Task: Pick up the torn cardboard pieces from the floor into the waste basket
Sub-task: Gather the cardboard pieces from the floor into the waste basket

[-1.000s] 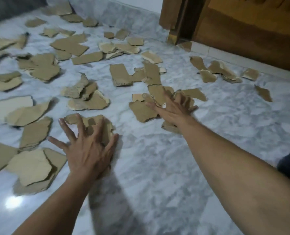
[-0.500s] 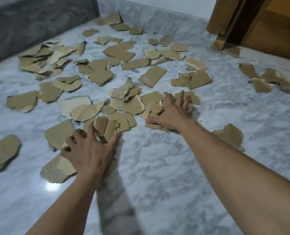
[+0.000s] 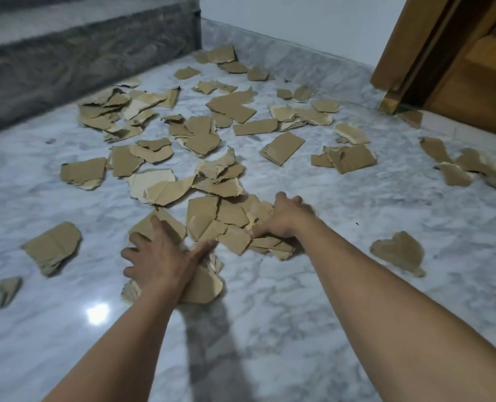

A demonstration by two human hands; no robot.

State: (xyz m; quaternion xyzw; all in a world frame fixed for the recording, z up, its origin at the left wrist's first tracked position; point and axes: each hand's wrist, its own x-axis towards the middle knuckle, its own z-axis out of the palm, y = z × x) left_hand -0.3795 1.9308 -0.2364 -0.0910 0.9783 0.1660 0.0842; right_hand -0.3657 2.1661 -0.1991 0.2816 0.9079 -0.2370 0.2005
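I'm bunching cardboard pieces (image 3: pixel 217 216) between my flat, spread left hand (image 3: pixel 159 256) and curled right hand (image 3: pixel 284 219) gripping them, scooping low.

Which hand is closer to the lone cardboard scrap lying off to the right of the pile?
Right. The right hand grips the pile's edge, left of the scrap; the left hand presses pieces farther left, beyond the pile.

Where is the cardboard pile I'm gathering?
Head view, centre: the cardboard pile lies on the marble floor between the left hand and the right hand.
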